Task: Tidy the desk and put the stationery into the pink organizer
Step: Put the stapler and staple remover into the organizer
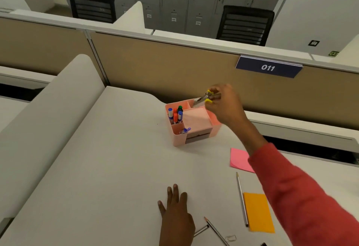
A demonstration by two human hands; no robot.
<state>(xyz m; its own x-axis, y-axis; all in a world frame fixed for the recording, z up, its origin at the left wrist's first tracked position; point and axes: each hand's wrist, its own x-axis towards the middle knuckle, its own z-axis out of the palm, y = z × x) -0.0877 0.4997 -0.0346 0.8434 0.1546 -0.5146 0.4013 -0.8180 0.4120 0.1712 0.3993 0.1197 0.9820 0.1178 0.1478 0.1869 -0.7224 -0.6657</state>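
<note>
The desk [97, 168] is mostly bare on its left half, with a raised divider along the left edge and a tan partition [165, 67] close behind the pink organizer [194, 127], which stands near the back edge. Markers [175, 114] stand upright in its left rear compartment. The right hand [223, 104] hovers over the organizer's back right corner, fingers pinched shut on yellow-handled scissors [204, 98], blades angled down toward the rear compartment. The left hand [176, 210] lies flat and open on the desk's near edge. Right of it lie three pencils [241, 199], an orange notepad [257, 212], pink sticky notes [240, 160] and a paper clip [231, 237].
</note>
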